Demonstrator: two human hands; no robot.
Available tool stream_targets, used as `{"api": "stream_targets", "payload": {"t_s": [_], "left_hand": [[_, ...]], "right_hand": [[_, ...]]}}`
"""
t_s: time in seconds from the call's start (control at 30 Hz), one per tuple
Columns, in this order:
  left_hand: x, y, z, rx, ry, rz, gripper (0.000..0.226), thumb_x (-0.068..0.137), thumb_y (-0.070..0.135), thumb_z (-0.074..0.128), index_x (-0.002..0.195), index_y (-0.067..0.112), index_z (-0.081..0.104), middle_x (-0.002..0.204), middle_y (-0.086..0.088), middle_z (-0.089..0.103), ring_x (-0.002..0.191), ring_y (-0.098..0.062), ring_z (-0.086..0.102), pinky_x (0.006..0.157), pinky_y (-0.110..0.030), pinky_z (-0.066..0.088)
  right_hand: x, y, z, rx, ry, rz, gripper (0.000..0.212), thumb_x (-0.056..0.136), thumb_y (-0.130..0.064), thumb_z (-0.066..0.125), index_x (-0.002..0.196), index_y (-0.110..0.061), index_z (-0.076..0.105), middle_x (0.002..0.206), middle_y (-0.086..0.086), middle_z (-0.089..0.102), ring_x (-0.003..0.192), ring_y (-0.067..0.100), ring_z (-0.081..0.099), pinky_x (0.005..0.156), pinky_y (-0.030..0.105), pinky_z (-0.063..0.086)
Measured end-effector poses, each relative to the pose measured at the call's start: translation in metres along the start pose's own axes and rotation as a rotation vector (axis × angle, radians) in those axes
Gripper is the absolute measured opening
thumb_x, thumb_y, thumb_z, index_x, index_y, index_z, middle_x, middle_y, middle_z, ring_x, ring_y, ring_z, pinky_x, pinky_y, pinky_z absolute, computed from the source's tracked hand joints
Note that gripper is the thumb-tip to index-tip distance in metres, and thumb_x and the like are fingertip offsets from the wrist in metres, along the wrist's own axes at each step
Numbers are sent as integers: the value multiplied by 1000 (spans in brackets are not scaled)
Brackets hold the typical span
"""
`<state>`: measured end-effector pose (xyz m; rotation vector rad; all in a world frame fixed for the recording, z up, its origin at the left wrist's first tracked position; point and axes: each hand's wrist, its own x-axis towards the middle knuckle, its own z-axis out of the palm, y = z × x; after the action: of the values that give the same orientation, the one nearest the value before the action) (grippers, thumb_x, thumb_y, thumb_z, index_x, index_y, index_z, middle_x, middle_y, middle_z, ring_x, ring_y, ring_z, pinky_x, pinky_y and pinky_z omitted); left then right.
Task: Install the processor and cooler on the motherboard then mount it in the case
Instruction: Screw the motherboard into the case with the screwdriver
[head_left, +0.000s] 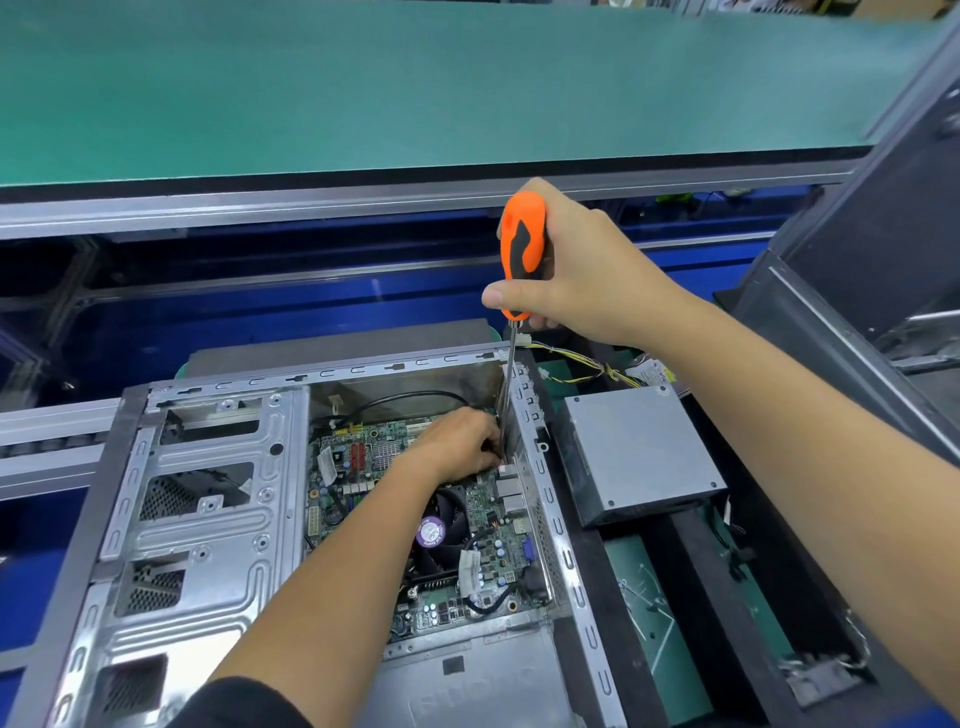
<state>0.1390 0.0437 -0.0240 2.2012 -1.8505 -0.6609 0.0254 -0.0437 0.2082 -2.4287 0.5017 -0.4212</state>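
Observation:
The green motherboard (483, 577) lies inside the open metal case (208, 519). Its black cooler fan (441, 530) with a purple label sits near the board's middle. My right hand (576, 265) grips the orange-and-black handle of a screwdriver (522, 249), held upright above the case's far right corner. The long shaft runs down to the board beside the rear wall. My left hand (457, 441) is down on the board, fingers pinching the shaft near its tip. The tip and any screw under it are hidden by those fingers.
A grey power supply (639, 452) with yellow and black wires lies right of the case on a black tray. Loose screws (644, 597) lie on a green mat nearer me. A green conveyor belt (415, 78) runs across the back. A dark panel (883, 234) leans at far right.

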Motion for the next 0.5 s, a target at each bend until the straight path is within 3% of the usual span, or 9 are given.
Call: {"api": "stream_targets", "payload": {"t_s": [0.1,0.3,0.4,0.5], "left_hand": [[1,0,-1,18,-17,-10,18,82,29,72,96,17,70,100,1,67,91,-23,61,79,-39,51],[1,7,0,135,-3,19,17,85,25,67,97,12,67,102,-4,66,93,-27,62,77,-38,52],[0,6,-1,109,-17,4,15,83,21,66,96,12,67,99,-4,67,91,-26,62,78,-41,53],[0,7,-1,71,-16,-29,16,81,21,66,93,11,68,96,-4,67,89,-27,61,77,-41,53]], "right_hand": [[-1,1,-1,14,-3,4,39,81,-30,78,85,-26,39,72,0,63,54,16,67,53,35,56],[-4,3,-2,55,-48,-4,39,79,-30,80,80,-32,41,67,2,66,53,15,67,52,38,58],[-4,1,-5,72,-99,-18,30,87,-40,66,94,-21,44,71,2,68,55,15,69,54,35,58],[-2,-3,-12,87,-138,-62,28,95,-33,57,113,-19,41,80,1,66,56,16,69,55,32,58]]}}
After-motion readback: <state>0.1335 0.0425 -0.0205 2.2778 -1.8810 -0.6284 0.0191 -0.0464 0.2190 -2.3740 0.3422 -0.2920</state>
